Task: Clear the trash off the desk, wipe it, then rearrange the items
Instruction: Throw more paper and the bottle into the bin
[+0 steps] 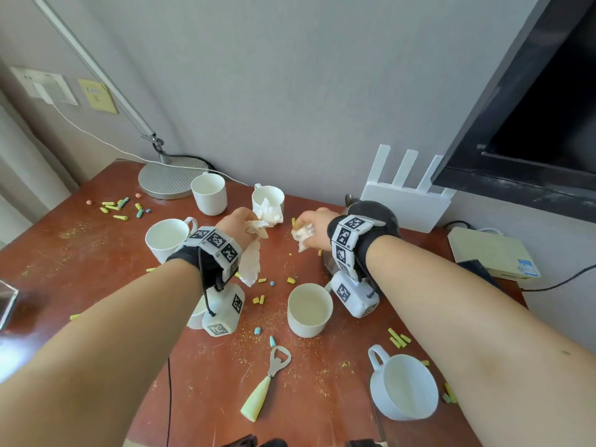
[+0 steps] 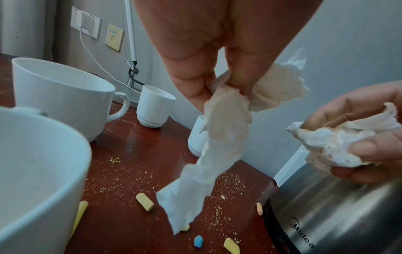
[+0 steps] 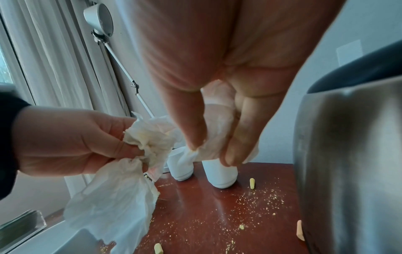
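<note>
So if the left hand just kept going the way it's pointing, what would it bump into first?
Most likely the white mug with tissue inside, directly beyond the left hand, which grips a hanging tissue. The gap between them is hard to judge; the wall lies behind the mug.

Hotel-style room, reddish wooden desk [image 1: 96,253] against wall, desk lamp [image 1: 171,179], white cups [image 1: 209,193], steel kettle [image 2: 337,206], wall-mounted TV [image 1: 532,124], router [image 1: 406,201], window curtains [image 3: 54,60]
</note>
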Motion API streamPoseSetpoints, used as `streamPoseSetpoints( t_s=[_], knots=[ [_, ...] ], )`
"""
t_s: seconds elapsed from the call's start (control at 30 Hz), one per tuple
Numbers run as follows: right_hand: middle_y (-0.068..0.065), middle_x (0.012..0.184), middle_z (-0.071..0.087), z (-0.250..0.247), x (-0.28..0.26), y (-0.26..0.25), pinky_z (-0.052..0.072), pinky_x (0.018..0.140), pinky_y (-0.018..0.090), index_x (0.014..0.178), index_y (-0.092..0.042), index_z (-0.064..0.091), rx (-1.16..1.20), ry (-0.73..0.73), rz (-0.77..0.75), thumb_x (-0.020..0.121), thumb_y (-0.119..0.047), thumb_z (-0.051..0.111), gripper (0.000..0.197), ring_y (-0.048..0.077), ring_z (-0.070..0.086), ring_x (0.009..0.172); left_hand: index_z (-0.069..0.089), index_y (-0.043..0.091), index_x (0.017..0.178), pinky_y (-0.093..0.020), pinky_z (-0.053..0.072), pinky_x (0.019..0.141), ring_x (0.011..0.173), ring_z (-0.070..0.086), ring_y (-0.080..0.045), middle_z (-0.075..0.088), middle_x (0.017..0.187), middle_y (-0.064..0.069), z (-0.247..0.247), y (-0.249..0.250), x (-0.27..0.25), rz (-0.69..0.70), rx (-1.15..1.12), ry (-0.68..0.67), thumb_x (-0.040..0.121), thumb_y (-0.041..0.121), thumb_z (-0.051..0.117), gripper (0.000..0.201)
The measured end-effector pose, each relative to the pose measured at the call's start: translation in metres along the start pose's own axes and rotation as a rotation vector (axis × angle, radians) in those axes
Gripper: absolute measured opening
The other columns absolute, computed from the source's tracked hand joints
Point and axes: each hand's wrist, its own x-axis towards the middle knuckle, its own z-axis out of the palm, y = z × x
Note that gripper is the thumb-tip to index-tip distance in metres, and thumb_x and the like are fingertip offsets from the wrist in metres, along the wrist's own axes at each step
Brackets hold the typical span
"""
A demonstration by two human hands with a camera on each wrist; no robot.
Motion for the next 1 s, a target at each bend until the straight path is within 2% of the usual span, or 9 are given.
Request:
streamPoseSetpoints(
  t_s=[0.1,0.23,0.43,0.57,0.63,0.77,0.83,0.9,1.0],
  knots=[
    [0.003,0.129,0.04,0.005,-0.006,0.001,0.036,0.082,0.023,0.122,-0.029,0.054,0.055,0.046,0.015,0.082,-0.028,0.067,0.042,0.021,0.049,0.1,0.048,0.013,0.127,-0.025,0.035,0.076,0.09,0.051,-0.02,0.06,0.113,-0.01,-0.004,0.0,-0.005,-0.02,-0.034,0.03,0.089,0.022,0.059,0.04],
    [0.001,0.124,0.043,-0.002,-0.014,-0.001,0.041,0.084,0.026,0.117,-0.034,0.055,0.035,0.077,0.0,0.079,-0.033,0.068,0.04,0.017,0.047,0.089,0.048,0.016,0.127,-0.025,0.035,0.076,0.088,0.047,-0.016,0.059,0.11,-0.007,-0.013,0.0,-0.015,-0.025,-0.049,0.059,0.088,0.026,0.06,0.042],
    [0.003,0.123,0.043,-0.018,-0.042,-0.016,0.036,0.079,0.023,0.121,-0.029,0.054,0.077,0.096,-0.068,0.082,-0.027,0.067,0.041,0.018,0.048,0.088,0.048,0.015,0.128,-0.024,0.036,0.074,0.088,0.047,-0.016,0.053,0.101,-0.004,-0.032,0.005,-0.05,-0.005,-0.091,0.102,0.089,0.021,0.06,0.042],
    [0.005,0.133,0.041,-0.025,-0.068,-0.039,0.036,0.076,0.021,0.126,-0.028,0.052,0.047,0.164,-0.094,0.084,-0.025,0.064,0.043,0.019,0.048,0.087,0.045,0.014,0.131,-0.029,0.041,0.083,0.101,0.055,-0.025,0.058,0.121,-0.011,-0.057,0.003,-0.078,0.041,-0.053,0.082,0.091,0.019,0.057,0.042],
    [0.007,0.129,0.042,-0.028,-0.083,-0.056,0.04,0.074,0.023,0.125,-0.027,0.052,0.051,0.194,-0.099,0.086,-0.023,0.062,0.041,0.02,0.051,0.084,0.045,0.014,0.132,-0.027,0.039,0.083,0.11,0.055,-0.027,0.056,0.124,-0.012,-0.071,-0.002,-0.092,0.075,-0.056,0.09,0.091,0.019,0.056,0.042],
    [0.006,0.125,0.043,-0.028,-0.114,-0.099,0.044,0.069,0.024,0.123,-0.028,0.053,0.031,0.248,-0.096,0.086,-0.022,0.06,0.038,0.027,0.06,0.088,0.045,0.015,0.131,-0.026,0.039,0.082,0.11,0.055,-0.027,0.058,0.122,-0.01,-0.102,-0.029,-0.126,0.141,-0.074,0.136,0.091,0.021,0.056,0.042],
    [0.006,0.125,0.044,-0.021,-0.127,-0.127,0.044,0.074,0.025,0.121,-0.03,0.054,0.022,0.274,-0.095,0.085,-0.023,0.06,0.038,0.026,0.058,0.092,0.046,0.016,0.131,-0.027,0.041,0.084,0.11,0.056,-0.027,0.058,0.121,-0.009,-0.12,-0.053,-0.146,0.155,-0.088,0.154,0.09,0.022,0.057,0.043],
    [0.007,0.129,0.044,-0.01,-0.139,-0.16,0.04,0.084,0.025,0.123,-0.029,0.053,0.011,0.28,-0.104,0.085,-0.025,0.062,0.04,0.024,0.054,0.101,0.047,0.018,0.129,-0.026,0.04,0.079,0.108,0.056,-0.026,0.059,0.12,-0.009,-0.14,-0.082,-0.168,0.15,-0.108,0.166,0.09,0.022,0.056,0.041],
    [0.009,0.13,0.044,0.01,-0.149,-0.221,0.038,0.082,0.022,0.127,-0.026,0.052,-0.012,0.258,-0.158,0.086,-0.024,0.062,0.042,0.023,0.053,0.101,0.047,0.017,0.13,-0.026,0.038,0.077,0.108,0.056,-0.026,0.059,0.119,-0.008,-0.172,-0.132,-0.203,0.145,-0.084,0.205,0.091,0.022,0.055,0.04]
  ],
)
